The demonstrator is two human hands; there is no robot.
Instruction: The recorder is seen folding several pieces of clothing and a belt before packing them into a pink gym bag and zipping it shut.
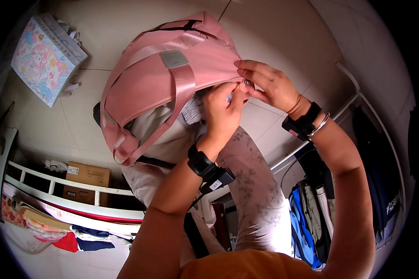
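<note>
A pink travel bag [146,85] with satin-like webbing handles and a grey patch [174,59] leans in front of my knees. Its mouth gapes toward me, showing pale cloth [153,123] and a gathered grey garment edge [192,111] inside. My left hand [223,106] reaches across the opening, thumb and forefinger pinching the rim at the bag's right end. There my right hand [274,83] grips the pink fabric from the other side. A small metal fitting [246,82] shows between the hands; the pinched part itself is mostly hidden by fingertips.
A cartoon-printed paper bag [45,61] stands on the tiled floor [279,38] at the left. Cardboard boxes [87,176] sit behind a white bed rail [73,188]. Clothes [303,212] hang below a white metal rack [349,97] on the right.
</note>
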